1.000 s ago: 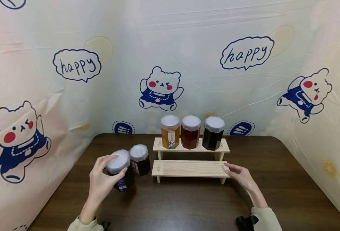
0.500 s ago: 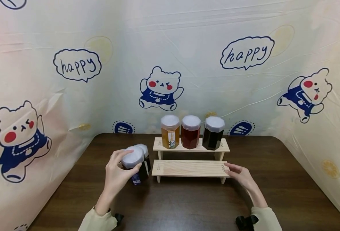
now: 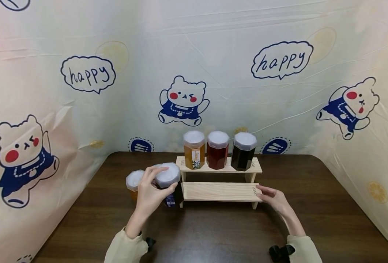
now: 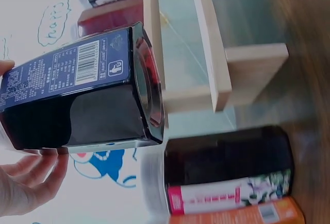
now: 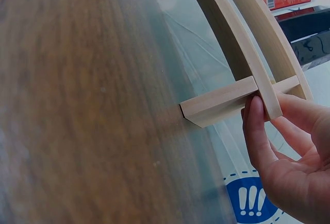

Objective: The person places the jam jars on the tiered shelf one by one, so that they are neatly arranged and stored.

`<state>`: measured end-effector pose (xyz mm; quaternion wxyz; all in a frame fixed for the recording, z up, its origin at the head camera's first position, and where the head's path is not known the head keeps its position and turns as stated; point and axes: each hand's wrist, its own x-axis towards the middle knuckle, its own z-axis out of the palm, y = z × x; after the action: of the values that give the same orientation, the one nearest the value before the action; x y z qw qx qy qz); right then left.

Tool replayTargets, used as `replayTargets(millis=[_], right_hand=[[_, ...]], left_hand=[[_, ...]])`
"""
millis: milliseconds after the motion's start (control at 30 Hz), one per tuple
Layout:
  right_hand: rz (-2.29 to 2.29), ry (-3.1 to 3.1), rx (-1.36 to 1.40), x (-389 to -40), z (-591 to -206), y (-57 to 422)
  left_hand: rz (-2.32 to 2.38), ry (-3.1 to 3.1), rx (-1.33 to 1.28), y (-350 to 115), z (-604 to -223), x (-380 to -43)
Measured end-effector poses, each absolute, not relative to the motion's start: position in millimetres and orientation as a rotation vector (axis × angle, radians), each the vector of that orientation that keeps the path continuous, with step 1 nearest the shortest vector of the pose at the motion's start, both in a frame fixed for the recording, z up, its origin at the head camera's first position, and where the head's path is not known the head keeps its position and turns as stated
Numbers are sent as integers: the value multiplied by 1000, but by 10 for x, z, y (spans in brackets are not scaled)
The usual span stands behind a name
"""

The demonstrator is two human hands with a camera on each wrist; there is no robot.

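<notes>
Wooden rack (image 3: 220, 191), three jars (image 3: 217, 157) atop — held dark jar (image 3: 171, 179) hides its left end.

Dark, blue-labelled jar (image 4: 85, 92) — aloft near two-tier rack (image 3: 220, 191)

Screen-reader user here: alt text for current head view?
A person's left hand holds a dark jar at the left end of a two-tier wooden rack; the right hand grips its lower tier at the right. An amber jar, red jar and black jar stand on the upper tier; a partly hidden orange jar stands on the table.
</notes>
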<state>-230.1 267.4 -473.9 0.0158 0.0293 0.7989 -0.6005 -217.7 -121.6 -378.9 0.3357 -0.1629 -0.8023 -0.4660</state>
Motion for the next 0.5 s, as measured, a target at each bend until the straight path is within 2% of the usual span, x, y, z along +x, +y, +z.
replayTargets(millis=[500], right_hand=[[-1845, 2503, 98, -2306, -4733, 2675]], left_hand=[[-1314, -2035, -562, -783, -3814, -2276]])
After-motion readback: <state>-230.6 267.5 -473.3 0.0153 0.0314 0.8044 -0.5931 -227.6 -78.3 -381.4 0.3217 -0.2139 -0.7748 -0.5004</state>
